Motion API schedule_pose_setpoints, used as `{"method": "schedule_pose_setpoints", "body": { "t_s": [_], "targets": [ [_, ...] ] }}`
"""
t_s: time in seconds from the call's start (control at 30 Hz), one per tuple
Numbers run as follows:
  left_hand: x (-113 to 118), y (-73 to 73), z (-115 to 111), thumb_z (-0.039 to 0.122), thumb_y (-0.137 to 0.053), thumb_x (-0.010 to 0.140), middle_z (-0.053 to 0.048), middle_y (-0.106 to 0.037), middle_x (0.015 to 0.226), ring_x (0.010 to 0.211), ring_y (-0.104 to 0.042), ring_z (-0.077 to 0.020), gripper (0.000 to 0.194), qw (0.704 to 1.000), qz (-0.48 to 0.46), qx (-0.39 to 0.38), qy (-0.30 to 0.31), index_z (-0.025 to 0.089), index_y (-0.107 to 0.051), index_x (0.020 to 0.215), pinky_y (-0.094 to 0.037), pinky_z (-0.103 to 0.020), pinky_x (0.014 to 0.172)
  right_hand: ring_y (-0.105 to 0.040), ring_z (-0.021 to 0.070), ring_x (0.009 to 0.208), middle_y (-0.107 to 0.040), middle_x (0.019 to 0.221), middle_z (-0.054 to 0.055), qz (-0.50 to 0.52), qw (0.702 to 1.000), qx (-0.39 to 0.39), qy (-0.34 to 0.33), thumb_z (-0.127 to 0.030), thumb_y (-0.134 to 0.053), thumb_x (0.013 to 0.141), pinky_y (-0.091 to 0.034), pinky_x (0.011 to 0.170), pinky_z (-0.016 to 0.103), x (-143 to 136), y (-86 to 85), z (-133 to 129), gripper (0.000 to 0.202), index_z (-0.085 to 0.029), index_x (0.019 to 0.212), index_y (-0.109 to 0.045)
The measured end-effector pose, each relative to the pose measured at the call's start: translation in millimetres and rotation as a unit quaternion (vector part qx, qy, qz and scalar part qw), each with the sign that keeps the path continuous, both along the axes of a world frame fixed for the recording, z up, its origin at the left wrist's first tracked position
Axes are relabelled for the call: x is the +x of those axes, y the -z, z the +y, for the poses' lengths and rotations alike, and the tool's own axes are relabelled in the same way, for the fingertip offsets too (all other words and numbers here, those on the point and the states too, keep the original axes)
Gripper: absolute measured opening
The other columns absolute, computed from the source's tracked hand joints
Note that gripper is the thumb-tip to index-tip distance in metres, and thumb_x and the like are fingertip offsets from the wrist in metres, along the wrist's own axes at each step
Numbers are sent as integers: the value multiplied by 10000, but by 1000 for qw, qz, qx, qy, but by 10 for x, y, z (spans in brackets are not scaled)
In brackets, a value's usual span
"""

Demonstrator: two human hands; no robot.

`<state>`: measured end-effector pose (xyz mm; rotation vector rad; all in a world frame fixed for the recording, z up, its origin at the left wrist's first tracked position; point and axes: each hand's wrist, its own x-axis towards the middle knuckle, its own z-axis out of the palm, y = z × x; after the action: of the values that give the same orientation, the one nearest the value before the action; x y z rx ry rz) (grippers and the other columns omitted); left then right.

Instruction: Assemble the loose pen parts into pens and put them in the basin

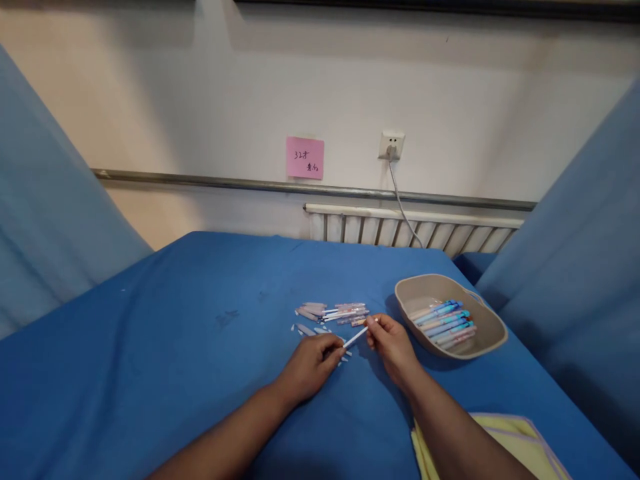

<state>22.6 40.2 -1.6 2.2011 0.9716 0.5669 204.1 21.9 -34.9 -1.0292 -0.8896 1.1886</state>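
Between my two hands a slim white pen refill (pixel 356 337) is held at a slant over the table. My left hand (pixel 316 360) pinches its lower left end, while the fingers of my right hand (pixel 388 339) close on its upper right end. Just beyond them lie pale pen barrels (pixel 313 309) and a bunch of white refills with clear pinkish barrels (pixel 345 312). Small white pen parts (pixel 323 330) are scattered by my left hand, which partly covers them.
Right of my hands stands a beige basket (pixel 487 337) holding several assembled pens (pixel 443 321) with blue tops. A yellow cloth (pixel 505 433) lies under my right forearm. The blue-covered table (pixel 175 333) meets a wall with a radiator (pixel 380 227) and a plugged-in socket (pixel 391 145). Blue curtains (pixel 45 200) hang at both sides.
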Motion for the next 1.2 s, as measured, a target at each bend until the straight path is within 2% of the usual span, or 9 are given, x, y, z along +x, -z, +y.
{"method": "schedule_pose_setpoints", "body": {
  "t_s": [0.13, 0.2, 0.3, 0.43, 0.53, 0.77, 0.83, 1.03, 1.2],
  "targets": [
    [114, -32, 4, 337, -435, 887, -13, -649, 750, 684, -563, -143, 290, 999, -26, -19, 9, 168, -668, 844, -408, -218, 625, -429, 77, 457, -513, 532, -40, 12, 997, -4, -75, -509, -681, 700, -322, 462, 212, -88, -21, -45, 368, -157, 704, -572],
    [103, -61, 46, 348, -454, 879, -19, -670, 796, 709, -587, -152, 274, 998, -49, -27, 2, 175, -662, 922, -426, -230, 653, -434, 74, 456, -524, 545, -34, 25, 997, -16, -74, -511, -687, 693, -323, 456, 209, -88, -24, -53, 377, -150, 712, -581],
    [-81, -72, 182, 373, -486, 850, -24, -668, 784, 695, -592, -162, 279, 995, -64, -14, -75, 164, -640, 953, -434, -243, 641, -439, 72, 471, -537, 576, -22, 46, 998, -49, -18, -509, -711, 664, -317, 448, 202, -29, -26, -40, 396, -136, 748, -611],
    [-487, -4, 406, 404, -487, 823, 4, -611, 651, 613, -543, -149, 294, 991, 1, -5, -134, 155, -627, 755, -391, -230, 566, -439, 73, 474, -548, 593, -9, 54, 996, -78, 6, -502, -737, 632, -305, 438, 198, 22, -13, -22, 411, -128, 761, -624],
    [-629, 40, 461, 393, -490, 817, 6, -611, 649, 603, -537, -146, 279, 992, 29, -27, -121, 152, -623, 768, -379, -225, 557, -441, 69, 475, -554, 605, -13, 43, 996, -75, -23, -489, -730, 649, -295, 440, 192, -8, -4, -37, 405, -131, 816, -643],
    [-453, 23, 279, 321, -446, 859, -1, -631, 727, 654, -554, -144, 245, 998, 50, -3, -34, 187, -651, 835, -395, -225, 610, -466, 80, 498, -602, 652, 6, 35, 995, -80, -42, -514, -715, 660, -308, 458, 201, -46, -7, -63, 416, -143, 841, -667],
    [-467, 24, 299, 308, -450, 861, -9, -644, 769, 688, -569, -152, 231, 997, 51, 15, -46, 196, -652, 857, -413, -235, 643, -473, 93, 502, -608, 652, 19, 42, 994, -92, -40, -562, -695, 656, -317, 461, 211, -42, -2, -57, 456, -141, 831, -672],
    [-676, 49, 540, 271, -499, 836, -46, -672, 925, 848, -604, -193, 221, 984, 57, 81, -145, 202, -645, 988, -441, -295, 792, -478, 105, 497, -605, 641, 33, 80, 990, -110, -32, -653, -646, 647, -340, 469, 227, -35, 2, -60, 532, -140, 787, -679],
    [-723, 77, 597, 231, -525, 833, -50, -655, 1099, 1037, -559, -210, 218, 987, 69, 122, -79, 219, -652, 1009, -365, -345, 964, -481, 105, 493, -598, 634, 23, 77, 990, -114, -26, -640, -653, 650, -357, 477, 234, -29, 0, -75, 514, -144, 782, -672]
  ]
}}
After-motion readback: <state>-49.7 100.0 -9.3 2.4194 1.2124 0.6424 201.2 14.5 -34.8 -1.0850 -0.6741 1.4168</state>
